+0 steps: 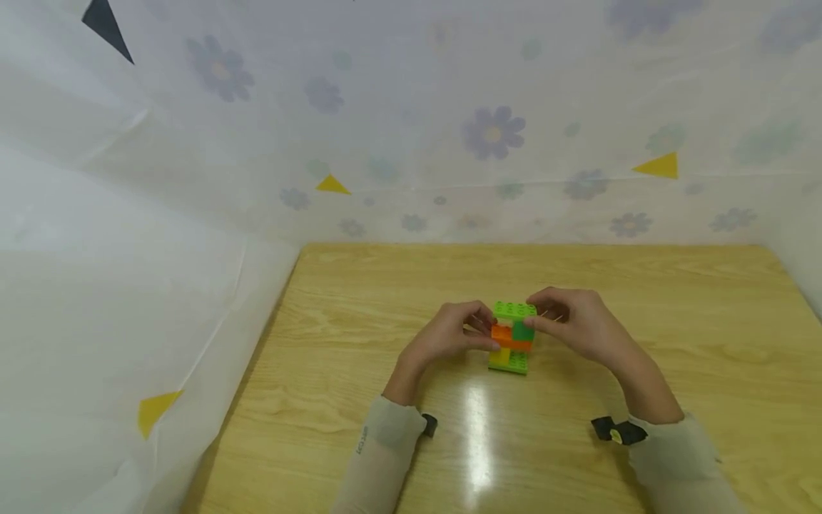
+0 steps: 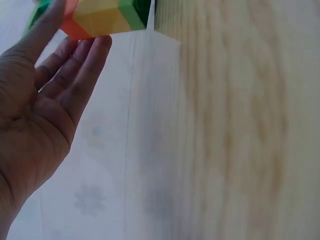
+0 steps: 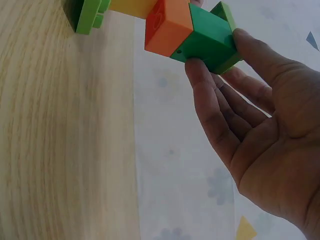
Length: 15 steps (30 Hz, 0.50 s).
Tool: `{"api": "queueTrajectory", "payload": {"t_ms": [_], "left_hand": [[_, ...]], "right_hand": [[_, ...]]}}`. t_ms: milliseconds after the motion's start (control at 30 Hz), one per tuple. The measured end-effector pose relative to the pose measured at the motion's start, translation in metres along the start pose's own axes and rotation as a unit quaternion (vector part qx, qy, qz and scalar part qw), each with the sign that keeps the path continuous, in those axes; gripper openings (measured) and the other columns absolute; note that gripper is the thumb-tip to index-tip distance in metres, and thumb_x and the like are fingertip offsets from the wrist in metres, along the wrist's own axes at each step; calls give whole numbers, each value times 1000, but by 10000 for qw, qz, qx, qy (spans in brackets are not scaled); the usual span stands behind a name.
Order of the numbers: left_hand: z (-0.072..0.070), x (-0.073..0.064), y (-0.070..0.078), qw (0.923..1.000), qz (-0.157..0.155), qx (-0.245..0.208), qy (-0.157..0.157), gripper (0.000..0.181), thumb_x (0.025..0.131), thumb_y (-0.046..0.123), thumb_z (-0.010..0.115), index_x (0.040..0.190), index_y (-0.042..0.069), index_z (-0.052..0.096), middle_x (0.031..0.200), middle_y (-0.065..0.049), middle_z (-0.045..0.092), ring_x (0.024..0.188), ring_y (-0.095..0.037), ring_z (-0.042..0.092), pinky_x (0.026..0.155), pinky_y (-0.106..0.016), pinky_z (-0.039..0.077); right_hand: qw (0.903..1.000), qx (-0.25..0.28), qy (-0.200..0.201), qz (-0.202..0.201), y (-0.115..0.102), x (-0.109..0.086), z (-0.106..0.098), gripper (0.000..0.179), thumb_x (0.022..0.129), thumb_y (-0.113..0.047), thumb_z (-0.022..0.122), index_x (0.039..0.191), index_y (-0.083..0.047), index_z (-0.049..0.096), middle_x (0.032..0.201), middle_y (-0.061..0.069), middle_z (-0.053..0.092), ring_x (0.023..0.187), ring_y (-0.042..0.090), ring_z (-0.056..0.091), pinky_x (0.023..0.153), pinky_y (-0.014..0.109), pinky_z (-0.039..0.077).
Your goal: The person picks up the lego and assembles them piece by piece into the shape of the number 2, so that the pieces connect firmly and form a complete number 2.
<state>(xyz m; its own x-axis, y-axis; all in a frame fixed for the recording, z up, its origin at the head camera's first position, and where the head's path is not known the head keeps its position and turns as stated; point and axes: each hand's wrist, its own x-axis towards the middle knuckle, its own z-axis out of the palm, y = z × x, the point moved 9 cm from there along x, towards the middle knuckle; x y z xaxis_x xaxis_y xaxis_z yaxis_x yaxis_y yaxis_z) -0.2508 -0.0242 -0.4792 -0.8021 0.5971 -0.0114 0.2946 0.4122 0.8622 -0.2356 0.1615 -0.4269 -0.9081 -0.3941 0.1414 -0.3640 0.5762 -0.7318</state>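
Observation:
A small stack of toy building bricks stands on the table. Its base is a light green studded plate [image 1: 507, 369], with a yellow brick [image 2: 102, 20] on it. Above that sit an orange brick [image 3: 170, 30] and a dark green brick [image 3: 210, 35]. A light green studded brick [image 1: 511, 309] tops the stack. My left hand [image 1: 443, 332] holds the stack from the left at the orange level, thumb in front and fingers behind. From the right, my right hand [image 1: 581, 325] pinches the dark green brick between thumb and fingers, close under the top piece.
The stack stands on a wood-grain table [image 1: 359, 400]. A pale flower-patterned sheet [image 1: 411, 128] hangs behind the table's far edge and along its left side. Yellow triangles [image 1: 661, 165] mark the sheet. Black straps [image 1: 618, 431] show at both sleeve cuffs.

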Motion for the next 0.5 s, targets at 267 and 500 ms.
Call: {"api": "queueTrajectory", "payload": {"t_ms": [267,500], "left_hand": [[-4,0,-5,9995,-192,173,186,23,93,30,84,108,18,72,101,10,74,90,-6,70,81,-24,58],[1,1,-10,9965,-619,437,352,23,94,33,84,103,13,76,94,9,73,81,-5,69,74,-22,57]], "right_hand": [[9995,279,-73,152,13,6,13,36,102,-18,74,134,-5,65,120,14,72,98,26,73,81,39,61],[9986,332,-344,222,23,8,28,46,104,-12,69,147,0,57,136,23,66,107,35,71,88,49,60]]}}
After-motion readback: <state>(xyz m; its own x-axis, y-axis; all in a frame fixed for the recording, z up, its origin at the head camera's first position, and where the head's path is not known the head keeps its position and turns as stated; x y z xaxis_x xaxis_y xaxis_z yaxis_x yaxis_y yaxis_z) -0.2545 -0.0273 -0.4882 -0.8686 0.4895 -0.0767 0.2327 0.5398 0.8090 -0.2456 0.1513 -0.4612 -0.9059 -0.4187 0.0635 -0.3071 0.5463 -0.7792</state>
